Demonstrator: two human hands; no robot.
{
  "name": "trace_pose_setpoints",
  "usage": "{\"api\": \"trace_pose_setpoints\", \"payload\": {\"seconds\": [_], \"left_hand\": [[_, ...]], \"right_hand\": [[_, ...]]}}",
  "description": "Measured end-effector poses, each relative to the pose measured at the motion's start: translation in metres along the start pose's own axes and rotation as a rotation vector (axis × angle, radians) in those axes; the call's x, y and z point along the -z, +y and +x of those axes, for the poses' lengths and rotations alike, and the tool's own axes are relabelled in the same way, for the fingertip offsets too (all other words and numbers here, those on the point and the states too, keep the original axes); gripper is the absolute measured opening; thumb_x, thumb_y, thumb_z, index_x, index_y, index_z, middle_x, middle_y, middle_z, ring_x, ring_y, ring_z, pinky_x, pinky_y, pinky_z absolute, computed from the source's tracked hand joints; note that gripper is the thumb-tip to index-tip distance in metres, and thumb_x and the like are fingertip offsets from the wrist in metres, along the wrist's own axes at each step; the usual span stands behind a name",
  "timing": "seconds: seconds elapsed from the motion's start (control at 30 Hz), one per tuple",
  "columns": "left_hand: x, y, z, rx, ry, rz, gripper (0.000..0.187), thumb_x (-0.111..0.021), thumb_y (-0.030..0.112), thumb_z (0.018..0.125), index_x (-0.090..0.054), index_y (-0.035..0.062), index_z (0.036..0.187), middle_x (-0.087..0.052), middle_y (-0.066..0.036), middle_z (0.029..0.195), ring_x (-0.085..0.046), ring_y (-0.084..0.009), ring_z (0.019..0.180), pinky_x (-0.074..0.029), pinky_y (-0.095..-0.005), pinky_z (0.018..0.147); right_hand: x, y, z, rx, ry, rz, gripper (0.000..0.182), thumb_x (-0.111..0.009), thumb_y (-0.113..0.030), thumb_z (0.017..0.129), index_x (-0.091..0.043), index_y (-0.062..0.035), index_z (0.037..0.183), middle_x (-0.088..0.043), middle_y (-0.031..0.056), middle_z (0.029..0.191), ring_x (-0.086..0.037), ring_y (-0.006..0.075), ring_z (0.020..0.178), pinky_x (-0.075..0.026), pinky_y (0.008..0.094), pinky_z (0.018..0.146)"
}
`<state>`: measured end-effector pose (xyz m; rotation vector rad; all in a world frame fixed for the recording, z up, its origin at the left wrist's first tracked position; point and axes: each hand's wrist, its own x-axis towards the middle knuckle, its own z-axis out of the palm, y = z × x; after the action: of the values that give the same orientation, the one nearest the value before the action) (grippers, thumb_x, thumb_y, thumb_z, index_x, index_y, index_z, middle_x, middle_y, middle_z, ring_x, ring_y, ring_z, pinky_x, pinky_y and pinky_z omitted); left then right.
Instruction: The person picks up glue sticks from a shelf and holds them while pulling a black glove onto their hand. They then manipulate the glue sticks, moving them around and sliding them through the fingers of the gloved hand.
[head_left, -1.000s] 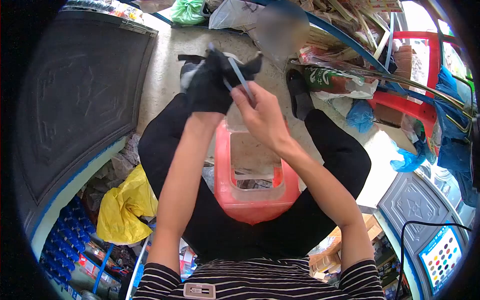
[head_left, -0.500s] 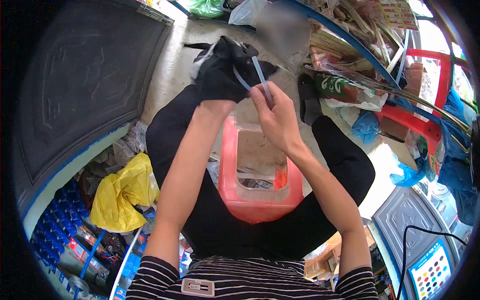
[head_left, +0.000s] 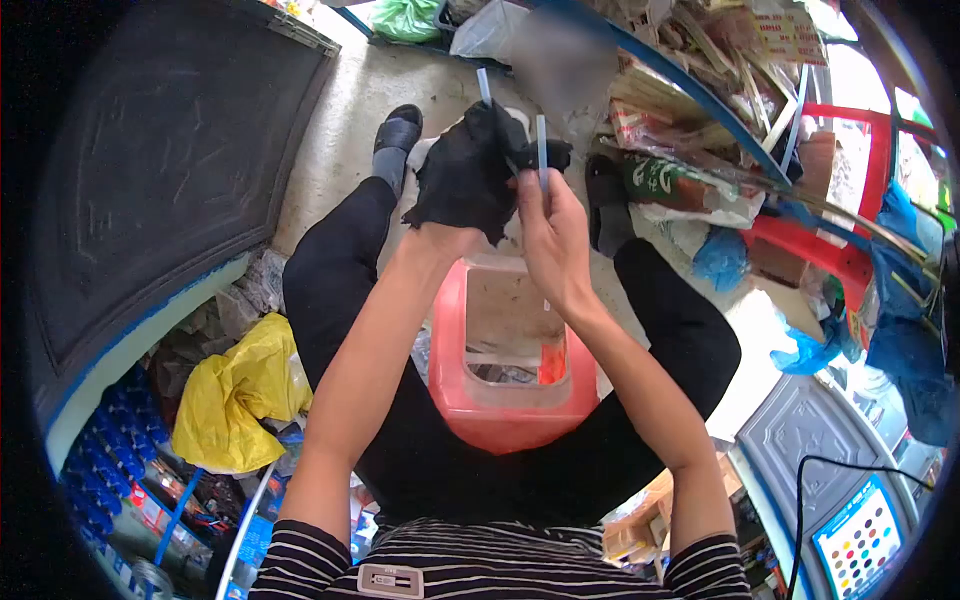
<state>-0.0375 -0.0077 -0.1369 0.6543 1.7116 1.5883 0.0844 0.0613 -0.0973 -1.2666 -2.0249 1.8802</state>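
A black cloth [head_left: 462,175] covers the fingers of my left hand [head_left: 448,240], so only its wrist and lower part show. My right hand [head_left: 552,235] is closed on a thin translucent stick [head_left: 542,145], which stands up past the thumb and comes out below the palm. A second pale stick [head_left: 484,88] rises from the top of the cloth. Beneath my hands, between my legs, is a red plastic stool [head_left: 450,395] with a rectangular opening.
A dark panelled door [head_left: 180,150] stands at the left, with a yellow bag [head_left: 235,400] below it. Wood strips and a green-and-brown package [head_left: 680,180] lie at the right, near a blue bag [head_left: 722,258]. A grey panel [head_left: 800,440] is at lower right.
The black cloth has spread and swung clear of my left foot, which now shows. The stick in my right hand stands more upright, and the other stick now points up from the cloth.
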Motion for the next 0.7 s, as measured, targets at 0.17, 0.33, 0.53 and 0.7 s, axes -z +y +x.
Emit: {"api": "trace_pose_setpoints", "payload": {"seconds": [0.17, 0.33, 0.53, 0.7], "left_hand": [[0.01, -0.014, 0.006, -0.165, -0.084, 0.402, 0.016, -0.047, 0.019, 0.1, -0.058, 0.0072, 0.097, -0.058, -0.004, 0.091, -0.058, -0.0187, 0.078, -0.05, -0.0358, 0.072], [-0.019, 0.001, 0.003, -0.494, -0.259, 0.932, 0.026, -0.072, 0.023, 0.081, -0.059, 0.003, 0.093, -0.061, -0.014, 0.085, -0.063, -0.0341, 0.084, -0.049, -0.0424, 0.07], [-0.019, 0.005, 0.005, -0.381, -0.366, 0.696, 0.024, -0.065, 0.023, 0.092, -0.061, 0.0003, 0.094, -0.064, -0.01, 0.082, -0.067, -0.0232, 0.075, -0.052, -0.0364, 0.063], [-0.011, 0.003, 0.004, 0.037, -0.386, 0.112, 0.028, -0.072, 0.023, 0.081, -0.066, 0.0056, 0.102, -0.067, -0.009, 0.093, -0.067, -0.0239, 0.08, -0.053, -0.0365, 0.064]], "right_hand": [[0.036, 0.024, 0.043, 0.48, 0.298, -0.185, 0.033, -0.048, -0.029, 0.107, -0.064, 0.0003, 0.106, -0.057, 0.0018, 0.08, -0.057, 0.0108, 0.079, -0.046, 0.0268, 0.072], [0.055, -0.017, 0.039, 0.265, 0.078, -0.07, 0.033, -0.055, -0.032, 0.104, -0.066, -0.0012, 0.102, -0.054, -0.0008, 0.075, -0.046, 0.0079, 0.068, -0.038, 0.0248, 0.063], [0.074, -0.019, 0.048, 0.374, 0.208, -0.179, 0.027, -0.059, -0.028, 0.101, -0.069, -0.0035, 0.095, -0.06, 0.0028, 0.073, -0.052, 0.012, 0.067, -0.042, 0.0295, 0.062], [0.13, -0.026, 0.063, 0.297, 0.494, 0.225, 0.028, -0.058, -0.026, 0.103, -0.069, -0.0008, 0.097, -0.058, 0.0001, 0.073, -0.049, 0.0059, 0.058, -0.034, 0.0206, 0.051]]}}
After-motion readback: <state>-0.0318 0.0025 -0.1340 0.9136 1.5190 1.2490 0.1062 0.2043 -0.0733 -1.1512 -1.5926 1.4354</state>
